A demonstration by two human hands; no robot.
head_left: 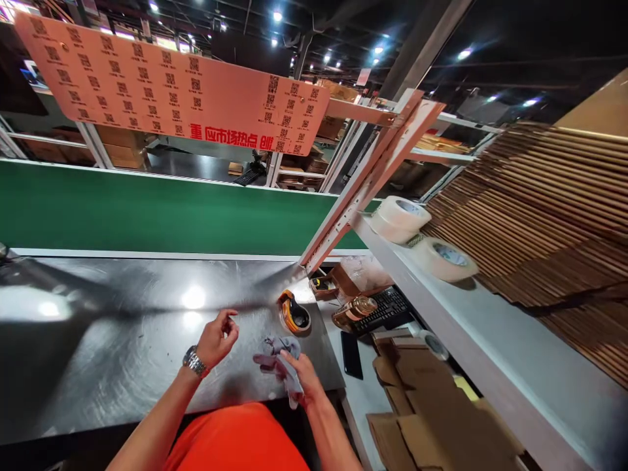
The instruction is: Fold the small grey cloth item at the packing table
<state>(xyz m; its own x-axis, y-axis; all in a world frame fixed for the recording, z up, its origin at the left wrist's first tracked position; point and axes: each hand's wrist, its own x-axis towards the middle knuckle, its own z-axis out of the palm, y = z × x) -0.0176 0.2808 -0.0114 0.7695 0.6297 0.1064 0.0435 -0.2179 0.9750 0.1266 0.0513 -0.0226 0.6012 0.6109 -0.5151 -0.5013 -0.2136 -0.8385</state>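
Cloth [275, 356], grey and crumpled, lies on our steel table [122, 327] near the front edge; our right hand [304, 376] pinches it, our left hand [218, 340] hovers beside it, fingers loosely curled, holding nothing. Tape dispenser [293, 314] sits just beyond. Keyboard [385, 307], phone [351, 354], cardboard [432, 392] lie right. Green conveyor [147, 209] runs behind, tape rolls [400, 219] on the shelf.

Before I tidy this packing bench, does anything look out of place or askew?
Little stands out. The right hand holds a crumpled grey cloth on the steel table. One tape roll lies tilted on the shelf, and a phone sits beside the table edge.
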